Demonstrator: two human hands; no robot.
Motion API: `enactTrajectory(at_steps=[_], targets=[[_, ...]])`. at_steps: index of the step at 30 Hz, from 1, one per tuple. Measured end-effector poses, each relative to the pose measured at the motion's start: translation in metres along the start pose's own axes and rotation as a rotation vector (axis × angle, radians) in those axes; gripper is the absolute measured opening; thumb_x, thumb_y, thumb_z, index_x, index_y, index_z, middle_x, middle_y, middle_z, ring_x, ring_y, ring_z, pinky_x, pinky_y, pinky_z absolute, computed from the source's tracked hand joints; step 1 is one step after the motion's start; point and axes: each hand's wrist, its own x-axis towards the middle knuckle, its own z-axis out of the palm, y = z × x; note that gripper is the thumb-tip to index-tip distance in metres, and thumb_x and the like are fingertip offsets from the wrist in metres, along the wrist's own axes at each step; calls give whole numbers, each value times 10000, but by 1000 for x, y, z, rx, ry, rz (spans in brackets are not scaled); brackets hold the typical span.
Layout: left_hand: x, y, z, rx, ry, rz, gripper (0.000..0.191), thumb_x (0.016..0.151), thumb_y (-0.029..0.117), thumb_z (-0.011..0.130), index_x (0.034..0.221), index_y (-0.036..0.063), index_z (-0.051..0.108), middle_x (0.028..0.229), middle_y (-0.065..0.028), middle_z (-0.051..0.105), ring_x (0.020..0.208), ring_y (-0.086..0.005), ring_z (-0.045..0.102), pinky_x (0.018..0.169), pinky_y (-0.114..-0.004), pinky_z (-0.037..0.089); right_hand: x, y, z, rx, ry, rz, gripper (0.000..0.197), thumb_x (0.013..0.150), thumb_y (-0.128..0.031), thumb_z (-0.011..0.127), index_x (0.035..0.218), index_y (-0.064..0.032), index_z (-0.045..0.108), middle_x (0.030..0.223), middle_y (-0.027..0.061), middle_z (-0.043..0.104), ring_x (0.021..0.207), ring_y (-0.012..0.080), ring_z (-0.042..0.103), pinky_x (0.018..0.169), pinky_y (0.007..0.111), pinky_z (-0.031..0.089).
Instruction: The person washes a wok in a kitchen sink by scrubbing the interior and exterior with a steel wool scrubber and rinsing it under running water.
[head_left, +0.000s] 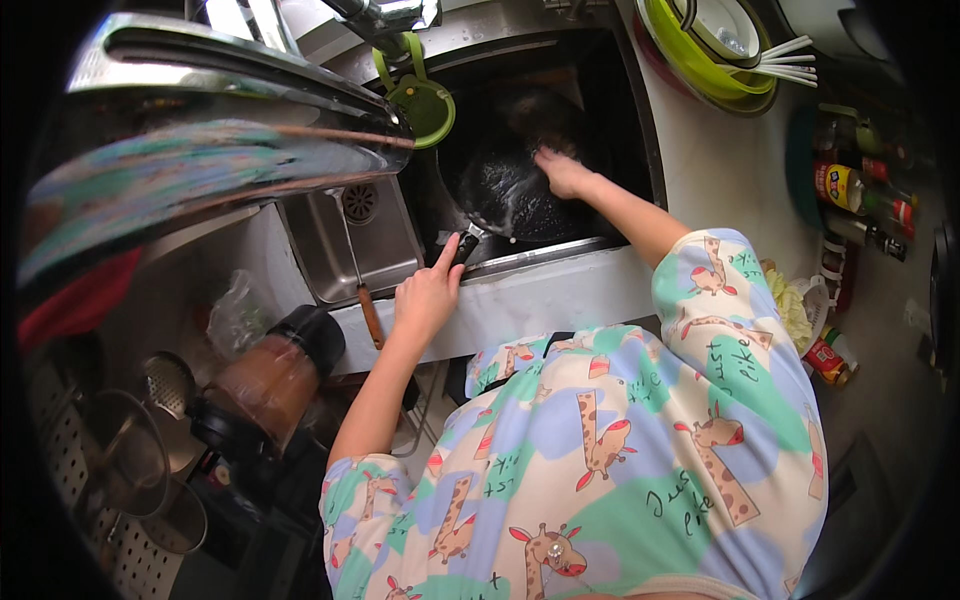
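Observation:
A dark wok (502, 187) with soapy foam on its inner surface lies in the dark kitchen sink (651, 127). Its short black handle (466, 246) points towards me over the sink's front edge. My left hand (431, 289) is at this handle, forefinger stretched along it and thumb beside it, so it appears to hold it. Inside the wok, at its right part, is my right hand (562, 171), fingers pointing left; its fingertips are blurred, and whether they hold something cannot be told. Beyond the hand, the wok's far side is dark and hard to make out.
A green strainer (425, 112) hangs from the faucet (375, 26). A wooden-handled utensil (369, 315) leans in the small steel basin (315, 247). Green bowls with white chopsticks (787, 66) stand at the upper right, bottles (840, 187) below them. A large shiny metal object (225, 127) fills the upper left.

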Motion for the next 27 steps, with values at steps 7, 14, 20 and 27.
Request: enactTrajectory(at_steps=[7, 14, 20, 27], targets=[[2, -1, 0, 2, -23, -33, 561, 974, 431, 505, 1504, 354, 338, 715, -212, 675, 692, -434, 673, 640, -541, 541, -16, -11, 4, 30, -312, -318, 683, 776, 0, 498, 1449, -110, 463, 1585, 176, 263, 1404, 365, 363, 1178, 385, 292], [9, 0, -7, 98, -138, -91, 589, 990, 485, 439, 1531, 431, 211, 768, -219, 693, 732, -428, 686, 661, -522, 544, -25, -43, -1, 268, -610, -272, 642, 784, 8, 377, 1377, -147, 568, 1569, 113, 330, 1434, 320, 331, 1198, 383, 240], [22, 16, -16, 196, -243, -92, 604, 1009, 493, 394, 1550, 413, 138, 761, -201, 697, 699, -390, 693, 633, -506, 542, 53, -49, 27, 103, -91, -348, 606, 804, -77, 466, 1407, -108, 513, 1552, 188, 327, 1363, 383, 415, 1143, 416, 342], [15, -3, -7, 210, -226, -73, 622, 1011, 487, 398, 1559, 378, 126, 721, -197, 688, 659, -390, 686, 611, -502, 538, 22, -69, 7, 239, -498, -448, 435, 840, -40, 489, 1225, -103, 680, 1340, 168, 595, 1264, 325, 541, 1099, 373, 392]])
